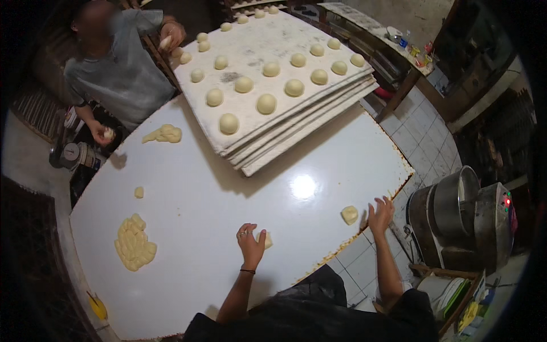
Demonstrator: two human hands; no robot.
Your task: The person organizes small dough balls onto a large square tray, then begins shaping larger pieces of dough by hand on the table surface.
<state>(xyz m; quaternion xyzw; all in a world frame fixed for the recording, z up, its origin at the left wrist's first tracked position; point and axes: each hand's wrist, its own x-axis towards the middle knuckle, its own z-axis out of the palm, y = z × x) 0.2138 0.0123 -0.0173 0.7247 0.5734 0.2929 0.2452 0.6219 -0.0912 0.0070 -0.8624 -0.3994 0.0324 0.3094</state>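
My left hand point(250, 242) is on the near part of the white worktable point(216, 216), fingers apart and curved, beside a pale dough piece point(266, 241) that it partly covers; whether it touches it I cannot tell. My right hand point(380, 215) is open at the table's right edge, just right of another dough piece point(349, 215). At the left lie a lumpy dough mound point(135, 244), a small cube of dough point(139, 192) and a longer dough scrap point(168, 134).
A stack of floured boards point(239, 85) bearing several dough balls point(266, 104) covers the back of the table. A co-worker point(119, 74) at the back left holds dough. A steel mixer point(456, 211) stands at right, a scale point(74, 154) at left, a side bench point(370, 20) behind.
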